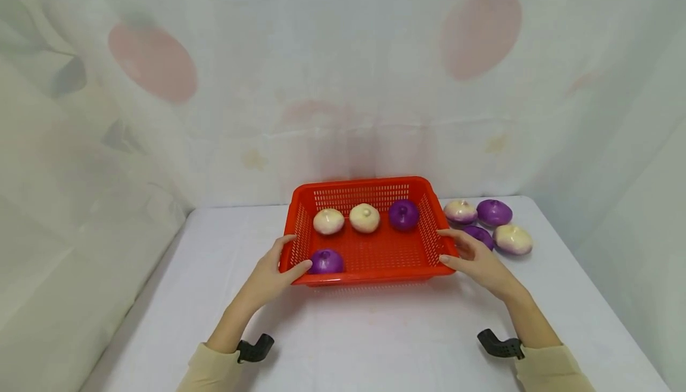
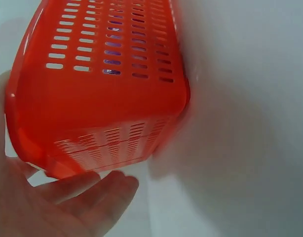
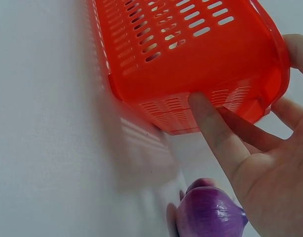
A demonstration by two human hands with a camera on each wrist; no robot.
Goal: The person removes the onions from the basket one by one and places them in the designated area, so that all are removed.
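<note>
A red plastic basket (image 1: pixel 370 275) with slotted walls is in the middle of the head view. My left hand (image 1: pixel 276 276) grips its left end, thumb over the rim and fingers along the outer wall. At the right end my right hand (image 1: pixel 477 264) holds the rim the same way, its fingertips against the outside in the right wrist view. Inside lie a purple onion (image 1: pixel 327 261) at front left, two cream onions (image 1: pixel 329 221) (image 1: pixel 364 218) along the back and another purple onion (image 1: pixel 404 214) at back right. Whether the basket's base touches the table cannot be told.
Beside the basket's right end, two purple onions (image 1: pixel 494 212) (image 1: pixel 479 235) and two cream ones (image 1: pixel 460 211) (image 1: pixel 513 239) sit together on the white table (image 1: pixel 375 338), close to my right hand. A pale printed curtain (image 1: pixel 343 82) hangs behind the table and along its sides.
</note>
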